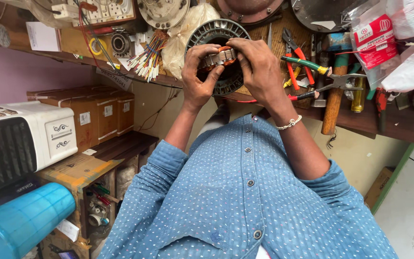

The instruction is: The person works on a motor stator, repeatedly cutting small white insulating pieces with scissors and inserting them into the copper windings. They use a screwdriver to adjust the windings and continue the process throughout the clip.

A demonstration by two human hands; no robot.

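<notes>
Both hands are raised over the workbench and hold a small round motor stator (219, 58) with a steel core and copper-orange windings. My left hand (198, 76) grips its left side, thumb underneath. My right hand (258, 67), a beaded bracelet on the wrist, covers its right side with the fingers curled over the top. Behind the part lies a larger dark ring-shaped stator (215, 33) on the bench. My blue dotted shirt fills the lower half of the view.
The wooden bench (398, 125) carries pliers (294, 52), a hammer (334, 103), a bundle of coloured wires (148, 56), a switch board (102, 10) and plastic bags (378, 41). At left stand cardboard boxes (92, 112), a white appliance (20, 139) and a blue tub (22, 221).
</notes>
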